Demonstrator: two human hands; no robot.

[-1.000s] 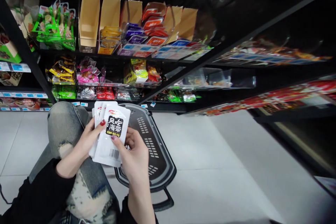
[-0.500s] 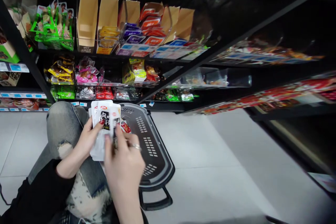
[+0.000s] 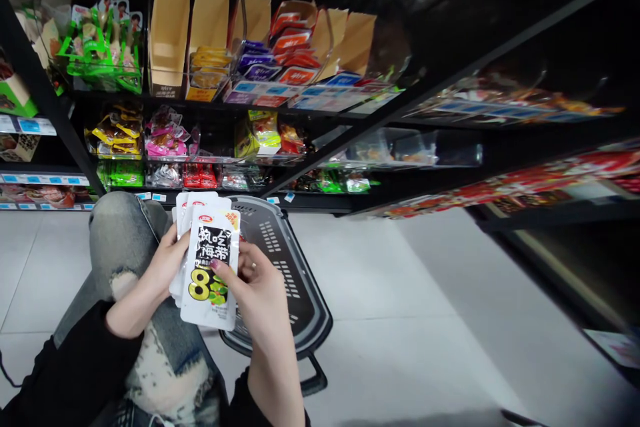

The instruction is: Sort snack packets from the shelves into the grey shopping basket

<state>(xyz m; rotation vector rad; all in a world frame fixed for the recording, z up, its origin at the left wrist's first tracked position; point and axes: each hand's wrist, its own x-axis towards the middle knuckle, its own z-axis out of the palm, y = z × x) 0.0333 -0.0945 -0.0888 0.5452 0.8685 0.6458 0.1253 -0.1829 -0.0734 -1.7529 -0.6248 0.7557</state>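
My left hand [image 3: 165,263] is closed round a stack of white snack packets [image 3: 181,213], gripping its left side. Over the front of that stack lies a white snack packet [image 3: 213,303] with a black label, Chinese lettering and a yellow and green picture. My right hand [image 3: 260,283] pinches this front packet by its right edge, thumb on the label and fingers behind. Beneath and to the right of the packets stands a dark grey shopping basket [image 3: 306,293] with slotted walls. The packets hide part of the basket.
Black shelves ahead hold cardboard boxes [image 3: 170,40] of small packs, green snack bags [image 3: 103,47], yellow packs [image 3: 117,133] and pink packs [image 3: 167,133]. My bent knee [image 3: 117,227] is at the left. The basket's handle [image 3: 315,377] lies on the pale tiled floor [image 3: 390,320].
My right hand, blurred before over the stack, has shifted right and now grips the front packet by its edge. That packet has come lower and its label shows fully. My left hand stays put.
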